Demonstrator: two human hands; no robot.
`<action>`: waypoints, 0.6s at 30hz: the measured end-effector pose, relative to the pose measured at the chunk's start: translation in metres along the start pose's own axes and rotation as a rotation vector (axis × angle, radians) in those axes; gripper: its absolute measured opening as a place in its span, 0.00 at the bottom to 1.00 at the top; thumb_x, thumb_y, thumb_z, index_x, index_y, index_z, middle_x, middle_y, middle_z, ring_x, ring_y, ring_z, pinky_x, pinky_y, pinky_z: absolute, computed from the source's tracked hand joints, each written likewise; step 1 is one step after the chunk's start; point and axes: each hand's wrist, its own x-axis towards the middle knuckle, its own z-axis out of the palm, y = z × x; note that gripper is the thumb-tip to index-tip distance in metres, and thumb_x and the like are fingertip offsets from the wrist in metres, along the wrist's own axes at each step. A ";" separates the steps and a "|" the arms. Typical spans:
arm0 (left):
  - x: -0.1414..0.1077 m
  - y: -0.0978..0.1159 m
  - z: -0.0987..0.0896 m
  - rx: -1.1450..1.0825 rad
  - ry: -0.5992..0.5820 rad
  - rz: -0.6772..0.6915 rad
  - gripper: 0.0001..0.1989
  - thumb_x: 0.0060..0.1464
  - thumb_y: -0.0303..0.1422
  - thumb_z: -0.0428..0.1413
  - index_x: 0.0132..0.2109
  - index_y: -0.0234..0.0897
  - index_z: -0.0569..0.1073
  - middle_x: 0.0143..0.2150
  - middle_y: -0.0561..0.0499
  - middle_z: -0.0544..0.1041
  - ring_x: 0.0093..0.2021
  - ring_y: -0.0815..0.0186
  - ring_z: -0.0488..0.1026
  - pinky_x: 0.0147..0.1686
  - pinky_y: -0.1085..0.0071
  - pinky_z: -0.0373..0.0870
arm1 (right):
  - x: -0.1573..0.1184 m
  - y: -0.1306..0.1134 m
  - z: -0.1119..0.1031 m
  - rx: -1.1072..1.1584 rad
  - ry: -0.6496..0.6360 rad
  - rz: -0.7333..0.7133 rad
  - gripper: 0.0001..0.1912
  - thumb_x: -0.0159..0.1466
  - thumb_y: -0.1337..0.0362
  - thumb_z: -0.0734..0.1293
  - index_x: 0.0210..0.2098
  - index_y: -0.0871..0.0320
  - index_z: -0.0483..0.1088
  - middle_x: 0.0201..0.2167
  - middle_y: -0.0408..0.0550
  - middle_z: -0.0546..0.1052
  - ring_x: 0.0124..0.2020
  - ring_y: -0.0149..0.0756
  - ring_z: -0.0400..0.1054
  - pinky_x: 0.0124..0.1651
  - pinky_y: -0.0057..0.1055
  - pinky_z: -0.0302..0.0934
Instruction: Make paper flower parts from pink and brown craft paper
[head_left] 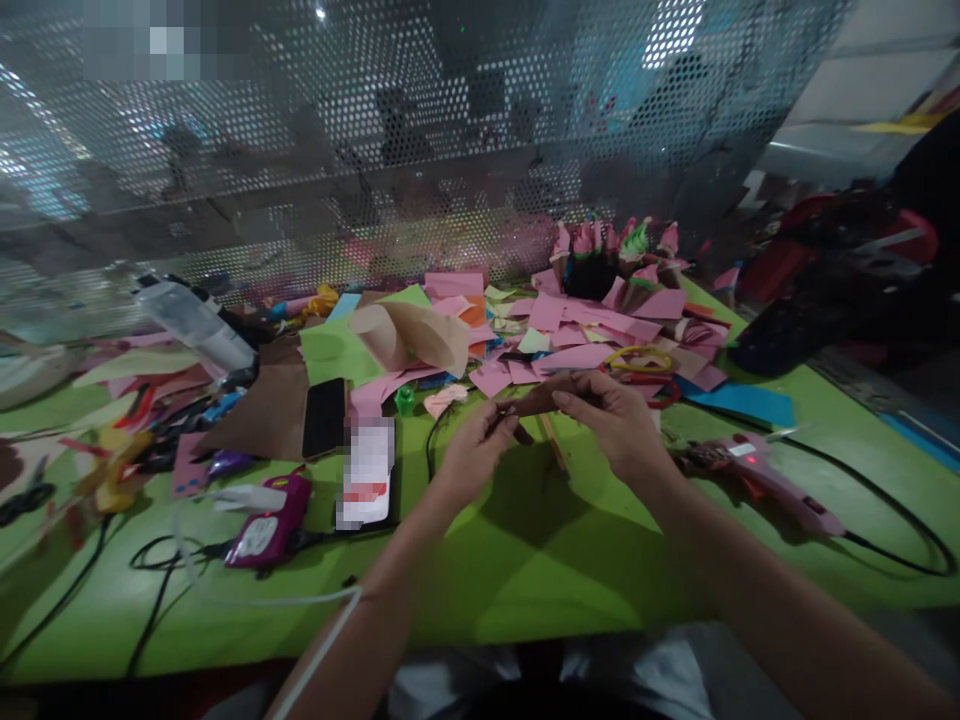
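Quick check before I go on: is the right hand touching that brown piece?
Touching. The head view shows the right hand pinching the brown piece between thumb and fingers.

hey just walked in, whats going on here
A person's left hand and right hand hold a small brown piece between them, above a green table. Beyond the hands lies a heap of mostly pink paper scraps; a pink corded tool lies to the right.

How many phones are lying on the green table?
2: a dark phone right of the brown sheet, then a lit phone further right. Paper scraps could hide others.
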 end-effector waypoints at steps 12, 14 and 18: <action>-0.002 0.010 -0.007 -0.179 -0.083 -0.188 0.13 0.53 0.42 0.58 0.33 0.34 0.73 0.27 0.50 0.79 0.20 0.75 0.61 0.21 0.77 0.54 | 0.000 -0.001 -0.002 0.059 -0.041 -0.050 0.09 0.57 0.57 0.73 0.27 0.54 0.73 0.35 0.46 0.77 0.40 0.41 0.69 0.46 0.41 0.64; -0.001 0.010 -0.008 -0.166 -0.114 -0.217 0.12 0.52 0.40 0.58 0.33 0.34 0.74 0.26 0.50 0.79 0.20 0.75 0.62 0.21 0.77 0.54 | 0.000 -0.002 -0.003 0.038 -0.040 -0.071 0.09 0.57 0.57 0.73 0.27 0.54 0.74 0.35 0.46 0.77 0.40 0.42 0.70 0.47 0.42 0.64; -0.001 0.010 -0.011 -0.153 -0.141 -0.253 0.11 0.51 0.38 0.58 0.31 0.33 0.74 0.25 0.49 0.79 0.19 0.75 0.63 0.19 0.77 0.53 | 0.000 -0.004 -0.004 -0.003 -0.031 -0.128 0.08 0.57 0.57 0.73 0.27 0.53 0.75 0.34 0.47 0.76 0.40 0.42 0.70 0.46 0.42 0.65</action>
